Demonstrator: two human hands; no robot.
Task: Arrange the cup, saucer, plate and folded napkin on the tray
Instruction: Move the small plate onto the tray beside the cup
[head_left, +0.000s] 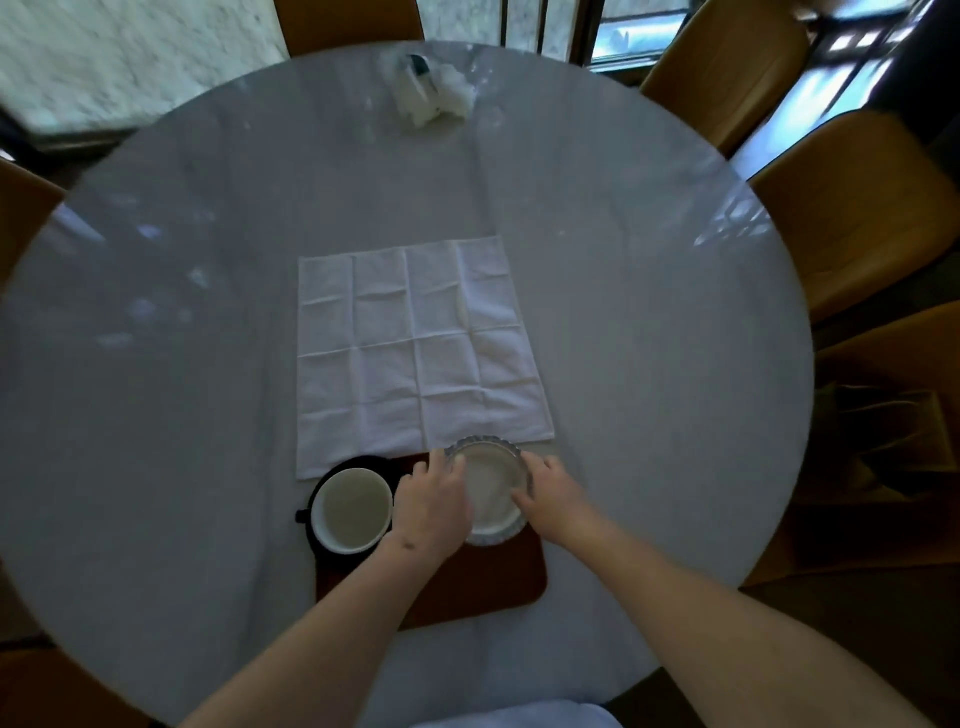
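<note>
Here the fingers (432, 467) of the left hand (431, 506) curl over the left rim of the plate (491, 491), and the fingers of the right hand (553, 491) curl over its right rim, so both hands hold the plate between them; whether it rests on the tray (493, 577) or is lifted just off it I cannot tell. The plate is small, pale in the middle, with a fluted rim, and it sits over the far right part of the brown tray, its far rim reaching the tray's far edge. Just left of the left hand stands the cup (356, 510), white inside, on a dark saucer (324, 551) at the tray's far left corner, the saucer overhanging the tray's left edge; a small dark handle sticks out to the left. The napkin (415, 353) lies spread flat and creased into squares on the table (156, 364), just beyond the tray, its near edge touching or slightly overlapping the tray's far edge and the saucer. Both bare forearms reach in from the near edge of the round, pale table, across the tray's near side. At the table's far edge lies a crumpled white bundle (431, 96) with something dark in it, too blurred to name. Tan chairs (852, 218) stand round the table on the right and far sides
</note>
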